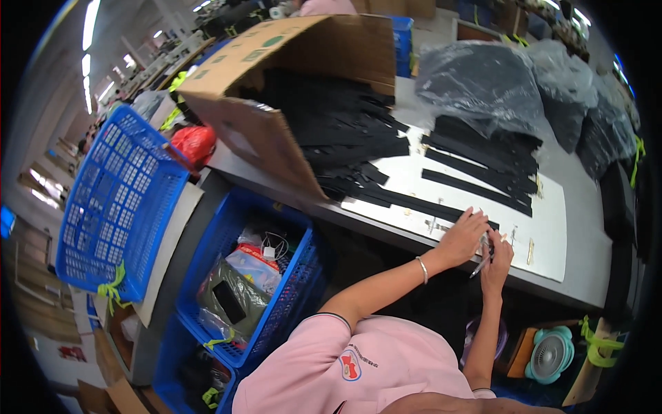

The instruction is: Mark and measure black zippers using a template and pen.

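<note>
At the near edge of the table, my left hand has its fingers closed on the end of a long black fabric strip. Close against it on the right, my right hand grips a slim silver-and-dark tool, whose exact kind is too small to tell. The strip runs left toward a heap of black fabric pieces spilling from a cardboard box lying on its side. Beyond my hands, more black strips lie in rows on a white board.
Plastic bags of dark material stand at the back right. A blue crate holding bags, a phone and a white cable is left of me. Another blue basket stands farther left. Below the table at right is a turquoise fan.
</note>
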Available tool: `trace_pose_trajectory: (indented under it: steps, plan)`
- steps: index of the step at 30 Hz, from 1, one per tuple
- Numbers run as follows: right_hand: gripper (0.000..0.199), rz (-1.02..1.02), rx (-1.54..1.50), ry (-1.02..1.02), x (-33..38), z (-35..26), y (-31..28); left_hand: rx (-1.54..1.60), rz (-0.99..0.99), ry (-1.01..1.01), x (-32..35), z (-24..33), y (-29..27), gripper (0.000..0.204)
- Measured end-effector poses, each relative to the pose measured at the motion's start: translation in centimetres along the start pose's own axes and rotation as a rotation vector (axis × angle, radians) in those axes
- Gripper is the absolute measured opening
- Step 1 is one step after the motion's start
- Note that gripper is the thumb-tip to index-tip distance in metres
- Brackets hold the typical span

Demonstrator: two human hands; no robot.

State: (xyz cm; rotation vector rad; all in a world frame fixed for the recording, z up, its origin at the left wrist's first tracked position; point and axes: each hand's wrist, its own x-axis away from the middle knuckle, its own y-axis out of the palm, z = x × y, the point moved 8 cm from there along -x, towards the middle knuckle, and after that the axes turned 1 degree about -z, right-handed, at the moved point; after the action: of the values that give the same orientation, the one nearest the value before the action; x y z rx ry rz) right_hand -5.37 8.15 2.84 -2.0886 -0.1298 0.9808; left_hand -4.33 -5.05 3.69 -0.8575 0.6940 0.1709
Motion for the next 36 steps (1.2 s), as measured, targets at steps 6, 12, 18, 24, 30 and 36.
trace_pose_trajectory:
  steps: [6,12,18,24,30,36]
  plan:
    - [0.037,0.006,0.062,0.043,0.5,1.0,0.6,0.07,0.083,0.027,0.1,0.0,0.9,0.015]
    - [0.032,0.013,-0.01,0.043,0.1,0.6,0.0,0.112,0.054,-0.093,-0.2,-1.1,1.0,0.016]
    - [0.031,0.037,0.076,-0.045,0.7,1.1,-0.5,-0.107,-0.072,-0.101,1.0,-2.6,1.3,0.027]
    - [0.029,0.018,0.311,0.017,1.7,6.1,-2.5,-0.299,0.013,-0.125,3.1,-3.0,-0.2,0.033]
    - [0.033,0.057,0.191,0.192,3.0,11.0,-4.7,-0.267,0.143,-0.152,5.5,-1.9,-3.5,0.053]
    - [0.035,0.072,0.323,0.143,2.6,9.5,-3.6,-0.44,0.084,-0.201,8.2,-2.9,-4.4,0.064]
